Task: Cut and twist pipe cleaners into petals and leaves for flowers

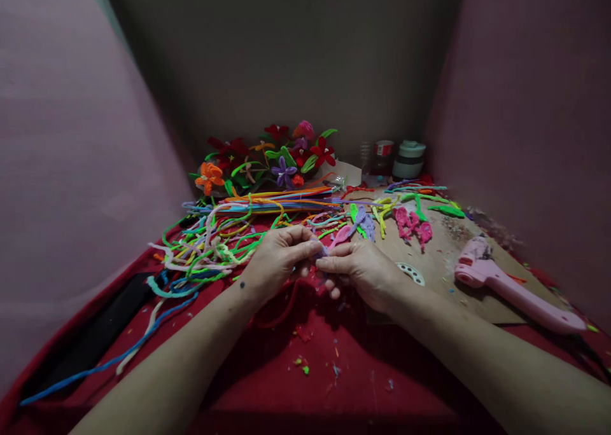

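Loose pipe cleaners (210, 250) sprawled at the left, fuzzy flowers (285, 173) stood at the back, and a pink glue gun (520, 293) lay on a board (439, 238) at the right. The left hand (281, 260) and right hand (363, 266) hid most of a small purple piece (321, 249), its shape hard to make out. It sat between their fingertips, thumb and forefinger of each hand pinched on it, above the red cloth (344, 384).
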`<state>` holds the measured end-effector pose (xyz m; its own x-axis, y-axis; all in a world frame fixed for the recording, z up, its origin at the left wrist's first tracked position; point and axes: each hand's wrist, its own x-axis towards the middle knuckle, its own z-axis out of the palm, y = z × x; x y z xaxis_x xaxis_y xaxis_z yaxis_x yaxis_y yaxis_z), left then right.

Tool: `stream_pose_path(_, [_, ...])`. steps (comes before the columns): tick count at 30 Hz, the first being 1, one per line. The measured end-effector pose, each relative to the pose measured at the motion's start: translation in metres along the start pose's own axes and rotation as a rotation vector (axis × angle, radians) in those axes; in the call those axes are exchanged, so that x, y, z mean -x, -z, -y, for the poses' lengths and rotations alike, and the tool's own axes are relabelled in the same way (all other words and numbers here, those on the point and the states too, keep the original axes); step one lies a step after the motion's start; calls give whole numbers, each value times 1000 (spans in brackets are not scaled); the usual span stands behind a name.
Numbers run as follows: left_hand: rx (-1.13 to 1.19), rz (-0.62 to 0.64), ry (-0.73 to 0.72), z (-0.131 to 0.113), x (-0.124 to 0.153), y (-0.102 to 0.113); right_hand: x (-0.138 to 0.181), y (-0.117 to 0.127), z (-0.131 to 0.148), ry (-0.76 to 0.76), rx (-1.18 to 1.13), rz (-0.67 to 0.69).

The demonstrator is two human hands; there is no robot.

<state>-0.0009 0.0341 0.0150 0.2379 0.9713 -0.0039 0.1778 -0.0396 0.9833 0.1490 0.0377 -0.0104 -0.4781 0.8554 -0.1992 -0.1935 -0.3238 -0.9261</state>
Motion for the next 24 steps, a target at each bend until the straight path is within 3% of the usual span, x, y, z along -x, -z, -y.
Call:
stream_pose_path(5, [75, -35, 23, 4, -2, -5, 1, -1, 1, 52, 7, -51])
stream_pose_path(9, [153, 3, 52, 2, -2, -2, -1, 3, 6, 129, -175, -59])
stream_pose_path(13, [17, 180, 131, -3, 2, -3, -5, 7, 7, 177, -264, -71])
stream_pose_path(18, [-124, 132, 115, -8, 3, -5, -9, 10, 4, 181, -194, -94])
stream_pose_path(24, [51, 391, 215, -2, 0, 5, -10, 13, 5, 153, -214, 3])
